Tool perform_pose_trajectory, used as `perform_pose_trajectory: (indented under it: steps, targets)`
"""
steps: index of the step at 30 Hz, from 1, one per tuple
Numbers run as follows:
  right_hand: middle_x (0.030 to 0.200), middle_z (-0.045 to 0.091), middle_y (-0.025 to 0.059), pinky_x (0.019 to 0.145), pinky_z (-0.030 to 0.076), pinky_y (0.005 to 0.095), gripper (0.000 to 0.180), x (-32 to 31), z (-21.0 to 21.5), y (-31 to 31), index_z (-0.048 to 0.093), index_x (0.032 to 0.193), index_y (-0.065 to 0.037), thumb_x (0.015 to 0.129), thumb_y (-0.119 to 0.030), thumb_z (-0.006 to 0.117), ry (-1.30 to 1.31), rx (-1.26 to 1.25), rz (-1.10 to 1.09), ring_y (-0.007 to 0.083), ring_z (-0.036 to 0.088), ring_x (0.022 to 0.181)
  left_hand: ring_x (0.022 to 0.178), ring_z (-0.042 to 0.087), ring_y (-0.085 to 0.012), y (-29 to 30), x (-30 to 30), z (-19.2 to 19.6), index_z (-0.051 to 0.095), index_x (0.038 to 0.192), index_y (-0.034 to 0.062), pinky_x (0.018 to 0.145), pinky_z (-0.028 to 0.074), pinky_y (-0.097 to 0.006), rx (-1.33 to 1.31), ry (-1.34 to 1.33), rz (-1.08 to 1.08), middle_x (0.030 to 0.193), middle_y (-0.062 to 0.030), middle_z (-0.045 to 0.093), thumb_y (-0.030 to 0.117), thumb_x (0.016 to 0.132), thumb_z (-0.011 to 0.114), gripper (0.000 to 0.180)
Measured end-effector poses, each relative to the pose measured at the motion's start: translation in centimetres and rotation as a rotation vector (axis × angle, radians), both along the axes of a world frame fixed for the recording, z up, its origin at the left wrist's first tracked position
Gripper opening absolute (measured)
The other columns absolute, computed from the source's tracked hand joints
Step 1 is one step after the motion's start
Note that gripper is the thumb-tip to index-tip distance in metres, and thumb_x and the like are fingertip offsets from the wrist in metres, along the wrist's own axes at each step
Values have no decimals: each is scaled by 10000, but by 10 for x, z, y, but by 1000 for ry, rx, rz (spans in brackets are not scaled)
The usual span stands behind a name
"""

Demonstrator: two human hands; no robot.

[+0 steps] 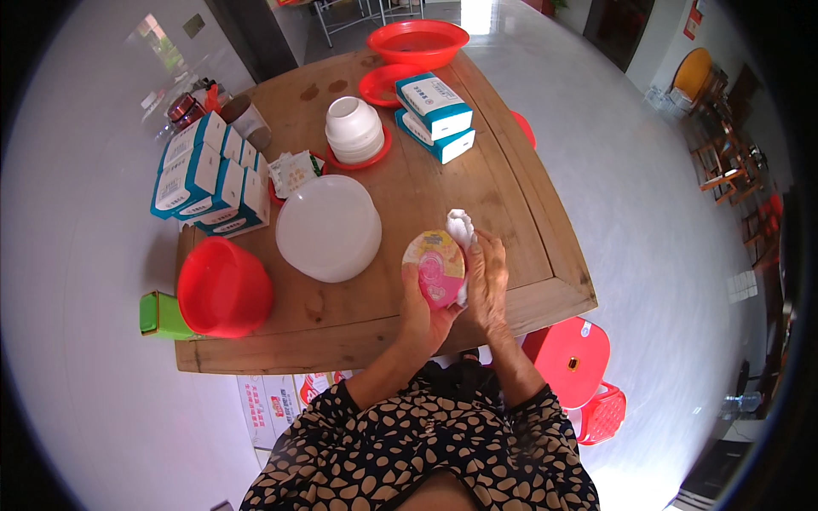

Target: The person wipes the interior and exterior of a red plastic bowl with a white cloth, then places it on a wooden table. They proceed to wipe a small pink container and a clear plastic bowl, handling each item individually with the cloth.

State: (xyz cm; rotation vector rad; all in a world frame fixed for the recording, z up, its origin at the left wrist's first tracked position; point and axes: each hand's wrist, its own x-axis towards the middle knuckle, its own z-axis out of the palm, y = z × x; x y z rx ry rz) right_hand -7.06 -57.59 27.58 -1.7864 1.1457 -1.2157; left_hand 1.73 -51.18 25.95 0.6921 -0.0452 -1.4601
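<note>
In front of me, over the near right part of the wooden table, I hold a round pink and yellow container. My left hand wraps around its left and lower side, with the patterned round face turned up. A crumpled white tissue or cloth is pressed against the container's right side by my right hand. The right fingers are closed over the white piece and partly hide it. To the left of my hands lies a stack of white round plates.
White bowls stand stacked on a red plate. Teal-and-white packs are piled at left and back right. A red bin and a green box sit near the left corner. Red basins occupy the far end; a red stool stands right.
</note>
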Motion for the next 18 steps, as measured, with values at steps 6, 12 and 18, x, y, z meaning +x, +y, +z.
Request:
perform_pose_trajectory:
  steps: [6, 12, 18]
  targets:
    - [1362, 279, 287, 990, 323, 484, 467, 2, -19, 38, 332, 1355, 69, 953, -130, 464, 51, -37, 16, 426, 350, 1157, 1178, 510, -250, -15, -7, 9, 423, 1337, 100, 1013, 415, -404, 75, -18, 168, 1298, -95, 515, 638, 934, 273, 689]
    - [1215, 414, 281, 866, 414, 434, 326, -17, -29, 43, 450, 1193, 74, 882, -9, 503, 8, 100, 190, 406, 477, 1004, 1077, 575, -250, -29, -13, 10, 432, 1312, 71, 925, 485, -367, 139, -179, 232, 1236, -110, 556, 640, 927, 317, 697]
    - [943, 548, 194, 679, 459, 417, 199, -31, -21, 23, 531, 1053, 30, 857, 27, 494, -91, -38, 355, 354, 566, 827, 1026, 610, -229, -51, 3, -14, 422, 1306, 45, 898, 508, -370, 61, -215, 180, 1175, -113, 585, 585, 949, 343, 652]
